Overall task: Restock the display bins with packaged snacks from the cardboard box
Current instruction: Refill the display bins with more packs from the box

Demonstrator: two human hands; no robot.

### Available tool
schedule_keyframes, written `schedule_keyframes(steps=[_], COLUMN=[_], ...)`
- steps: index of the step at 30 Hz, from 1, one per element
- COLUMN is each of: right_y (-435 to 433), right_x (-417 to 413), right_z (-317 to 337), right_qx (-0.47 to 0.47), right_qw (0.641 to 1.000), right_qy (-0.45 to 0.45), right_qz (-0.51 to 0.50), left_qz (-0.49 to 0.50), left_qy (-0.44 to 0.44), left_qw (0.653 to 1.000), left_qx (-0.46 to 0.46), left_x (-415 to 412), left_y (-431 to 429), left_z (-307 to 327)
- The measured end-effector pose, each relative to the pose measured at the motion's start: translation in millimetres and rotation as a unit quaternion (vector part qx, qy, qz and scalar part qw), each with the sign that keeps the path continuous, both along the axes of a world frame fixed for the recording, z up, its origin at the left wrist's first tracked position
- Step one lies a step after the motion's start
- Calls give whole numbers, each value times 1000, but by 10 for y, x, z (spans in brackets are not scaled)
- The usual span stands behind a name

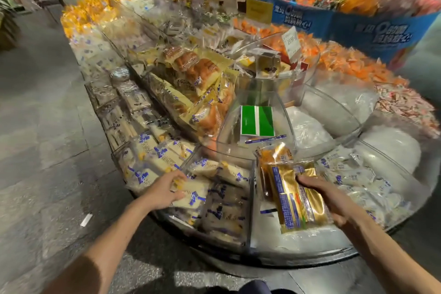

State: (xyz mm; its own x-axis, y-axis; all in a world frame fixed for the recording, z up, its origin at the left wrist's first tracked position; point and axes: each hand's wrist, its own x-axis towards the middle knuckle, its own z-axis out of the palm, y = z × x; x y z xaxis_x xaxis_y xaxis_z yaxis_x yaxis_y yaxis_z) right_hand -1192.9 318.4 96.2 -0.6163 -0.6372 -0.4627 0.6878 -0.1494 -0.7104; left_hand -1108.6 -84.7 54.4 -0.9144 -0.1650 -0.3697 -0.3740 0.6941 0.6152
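Note:
My right hand (334, 200) grips a stack of gold and orange snack packets (293, 196) with blue labels, held low over a near clear display bin (298, 238) with a white bottom. My left hand (164, 192) grips a white cake packet with blue print (191, 196) at the top of the neighbouring bin (248, 210), which is full of the same white packets. The cardboard box is not in view.
Clear acrylic bins curve round the display: bread loaves (198, 71), white packets (152, 157), white pillow-like bags (386, 148), orange sweets (353, 59). A green and white card (256, 120) lies in an inner bin. A blue-banded stand (372, 31) rises behind. Grey floor (43, 126) lies left.

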Motion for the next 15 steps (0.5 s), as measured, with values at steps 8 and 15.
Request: schedule_keyframes(steps=[8, 15], right_y=[73, 121], right_x=[-6, 54], right_z=[-144, -177], right_qx=[26, 60], right_qw=[1000, 998], right_qy=[1, 17], right_qz=[-12, 6], left_qz=[-56, -46], left_qy=[-4, -86], left_qw=[996, 993], left_qx=[69, 70], left_x=[-392, -516], left_y=[374, 830], left_z=[-168, -430])
